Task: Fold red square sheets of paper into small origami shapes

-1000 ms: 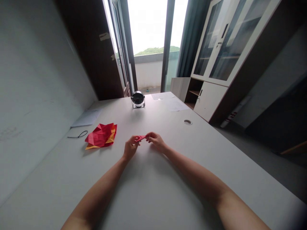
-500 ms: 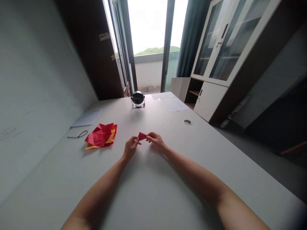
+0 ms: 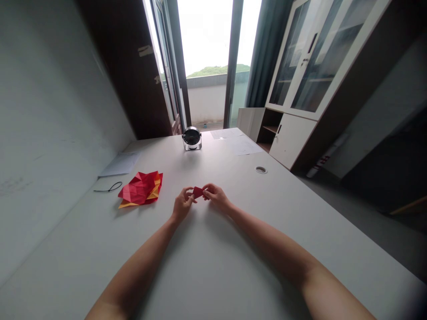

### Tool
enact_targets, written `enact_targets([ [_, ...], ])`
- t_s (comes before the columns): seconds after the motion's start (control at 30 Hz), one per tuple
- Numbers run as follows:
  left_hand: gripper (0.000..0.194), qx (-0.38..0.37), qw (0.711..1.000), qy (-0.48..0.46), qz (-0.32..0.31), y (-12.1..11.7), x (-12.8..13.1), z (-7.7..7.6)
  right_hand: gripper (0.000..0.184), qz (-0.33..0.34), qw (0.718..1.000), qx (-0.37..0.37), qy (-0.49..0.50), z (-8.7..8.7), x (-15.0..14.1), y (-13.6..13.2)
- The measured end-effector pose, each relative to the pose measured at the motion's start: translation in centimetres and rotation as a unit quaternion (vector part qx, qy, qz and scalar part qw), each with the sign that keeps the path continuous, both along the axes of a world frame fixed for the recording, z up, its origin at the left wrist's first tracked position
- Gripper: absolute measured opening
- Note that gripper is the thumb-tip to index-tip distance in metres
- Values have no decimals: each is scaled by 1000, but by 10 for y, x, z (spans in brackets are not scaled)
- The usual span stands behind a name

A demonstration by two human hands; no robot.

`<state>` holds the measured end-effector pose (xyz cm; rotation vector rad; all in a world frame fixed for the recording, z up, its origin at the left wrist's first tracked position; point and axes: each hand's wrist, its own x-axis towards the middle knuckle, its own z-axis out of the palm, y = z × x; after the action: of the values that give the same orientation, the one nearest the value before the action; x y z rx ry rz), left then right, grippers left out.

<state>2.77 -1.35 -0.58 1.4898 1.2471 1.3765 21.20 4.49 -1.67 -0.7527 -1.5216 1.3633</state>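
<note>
A small folded red paper piece (image 3: 198, 192) is pinched between the fingertips of the left hand (image 3: 182, 205) and the right hand (image 3: 216, 196), just above the white table (image 3: 213, 266). A stack of creased red and orange paper (image 3: 141, 189) lies to the left.

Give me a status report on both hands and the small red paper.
Left hand and right hand both pinching the small red paper above the table. Creased red-orange sheets lie apart to the left. Nothing in the way.
</note>
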Motion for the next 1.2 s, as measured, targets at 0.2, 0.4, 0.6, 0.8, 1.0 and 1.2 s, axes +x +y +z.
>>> enact_targets([
  [0.2,45,0,1000,3,-4,1,-2,-2,31,11,998,43,-52,-7,-2,0],
  [0.4,35,-4,1000,9,-8,1,-2,-4,19,2,992,68,-104,-9,-4,-1],
  [0.6,27,13,999,49,-2,-1,-2,0,13,-1,989,79,-125,-8,-2,-2],
  [0.8,23,34,995,99,8,0,-5,2,16,-8,979,115,-167,-5,0,-4],
  [1.0,28,72,985,153,9,1,-6,4,16,-15,971,137,-194,-4,-1,-5],
  [1.2,27,91,983,160,24,0,-6,4,20,-17,971,135,-195,-1,0,-5],
])
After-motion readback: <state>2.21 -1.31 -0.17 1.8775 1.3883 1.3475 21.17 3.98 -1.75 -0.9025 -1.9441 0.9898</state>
